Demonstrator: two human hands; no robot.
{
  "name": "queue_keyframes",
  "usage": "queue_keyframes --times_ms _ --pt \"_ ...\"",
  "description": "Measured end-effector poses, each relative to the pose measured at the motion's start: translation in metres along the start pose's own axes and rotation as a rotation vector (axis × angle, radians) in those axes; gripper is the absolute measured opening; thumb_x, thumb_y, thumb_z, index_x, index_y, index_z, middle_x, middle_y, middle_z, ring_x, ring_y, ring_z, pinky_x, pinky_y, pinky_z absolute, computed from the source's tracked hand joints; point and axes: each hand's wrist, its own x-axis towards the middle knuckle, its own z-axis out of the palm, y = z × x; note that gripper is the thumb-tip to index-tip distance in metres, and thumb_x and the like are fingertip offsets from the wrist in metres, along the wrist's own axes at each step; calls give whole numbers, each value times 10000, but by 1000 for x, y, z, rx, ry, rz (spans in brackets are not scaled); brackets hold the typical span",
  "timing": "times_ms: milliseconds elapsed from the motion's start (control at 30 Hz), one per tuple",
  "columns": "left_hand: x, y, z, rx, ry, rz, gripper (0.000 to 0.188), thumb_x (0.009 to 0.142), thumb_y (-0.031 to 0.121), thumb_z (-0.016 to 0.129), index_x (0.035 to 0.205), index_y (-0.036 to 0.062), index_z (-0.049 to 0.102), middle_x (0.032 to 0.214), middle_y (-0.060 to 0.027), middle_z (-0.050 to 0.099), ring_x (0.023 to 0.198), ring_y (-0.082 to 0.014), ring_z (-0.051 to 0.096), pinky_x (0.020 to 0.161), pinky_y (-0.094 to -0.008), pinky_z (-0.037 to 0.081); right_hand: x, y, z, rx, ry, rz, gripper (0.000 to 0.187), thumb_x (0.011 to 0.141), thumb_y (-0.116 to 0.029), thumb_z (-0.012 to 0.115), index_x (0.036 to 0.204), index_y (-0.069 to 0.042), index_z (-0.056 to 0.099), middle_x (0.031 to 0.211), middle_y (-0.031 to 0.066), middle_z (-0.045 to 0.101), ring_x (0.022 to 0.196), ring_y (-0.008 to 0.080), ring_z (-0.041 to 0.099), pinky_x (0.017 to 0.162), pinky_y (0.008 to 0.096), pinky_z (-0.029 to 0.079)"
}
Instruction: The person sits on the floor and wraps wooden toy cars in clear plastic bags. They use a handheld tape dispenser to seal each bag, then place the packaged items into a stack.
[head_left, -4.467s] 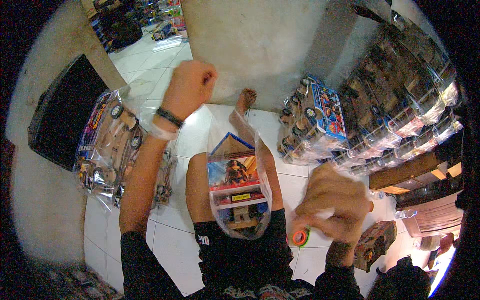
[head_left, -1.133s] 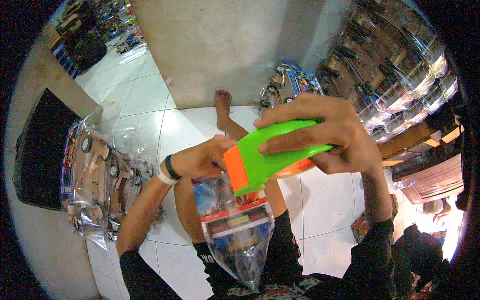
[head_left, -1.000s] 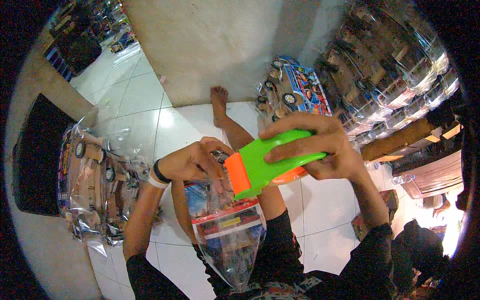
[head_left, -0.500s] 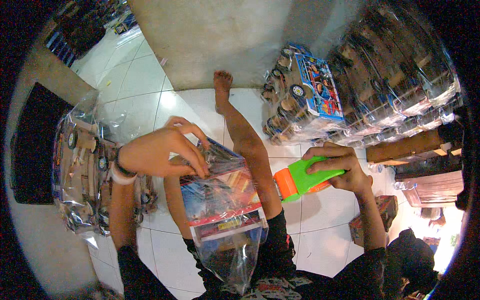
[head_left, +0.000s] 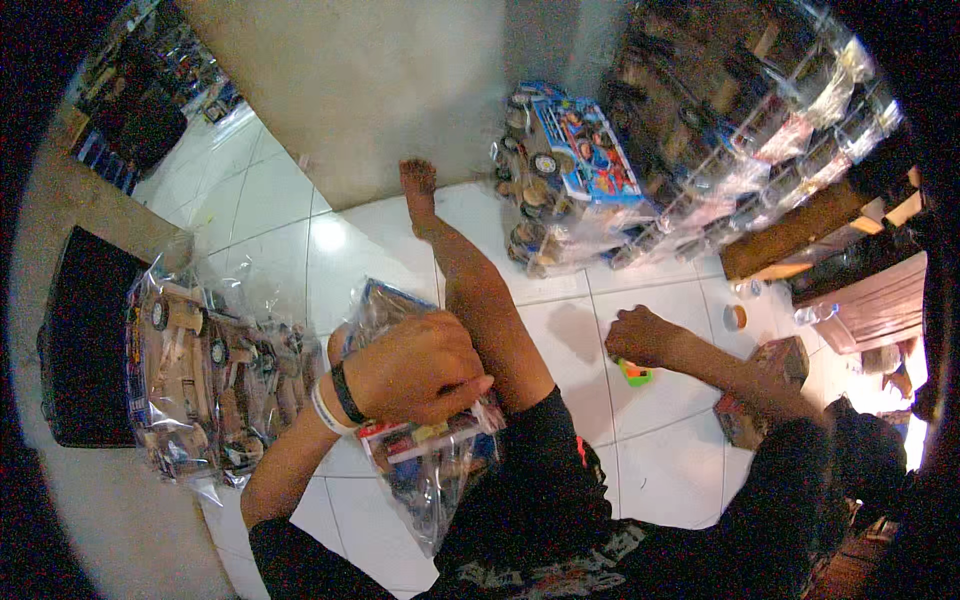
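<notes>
A clear plastic bag (head_left: 425,505) lies over my lap, wrapped round a boxy printed thing with blue and red edges. My left hand (head_left: 415,365) rests on its middle, back upward and fingers curled in at the bag; the fingertips are mostly hidden. To the right, above the floor, my right hand (head_left: 645,337) is closed in a fist. Under it shows part of a green and orange tape dispenser (head_left: 634,374), most of which the hand covers.
Wooden toy trucks in clear plastic (head_left: 215,360) stand at the left beside a black case (head_left: 90,340). More wrapped toy trucks (head_left: 590,160) are piled along the wall at the upper right. A small box (head_left: 780,365) sits beyond my right forearm.
My left hand has come down from the bag's upper end onto its middle. My right hand has turned over, so the tape dispenser is mostly hidden under it. The view has shifted.
</notes>
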Motion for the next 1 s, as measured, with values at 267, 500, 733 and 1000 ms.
queue_keyframes --times_ms 267,500,733,1000 --pt "15 -21 -25 327 -258 -249 426 1020 363 543 735 102 722 730 -124 717 779 -338 703 888 -494 504 -107 16 309 599 776 881 417 772 -78 708 1185 -121 749 1121 103 763 1044 322 716 896 441 581" --pt "-60 57 1 -277 132 -104 326 958 418 691 1170 172 726 1205 -87 688 1134 -297 624 1049 -524 419 -150 -76 438 915 982 1341 689 761 -217 802 1395 -38 600 1214 161 726 1087 317 694 993 429 546" --pt "-83 143 45 -131 146 -133 303 820 347 861 1020 171 716 736 4 600 649 -181 559 682 -358 394 -74 -61 182 1135 932 860 563 820 -157 780 1360 -96 635 1490 136 560 1396 330 493 1132 502 404" --pt "-35 170 71 46 527 -30 354 696 277 967 955 162 756 679 49 602 611 -139 526 522 -270 385 42 -193 -31 214 645 -394 446 843 -349 710 1253 -175 717 1424 113 606 1402 375 482 1177 658 290"
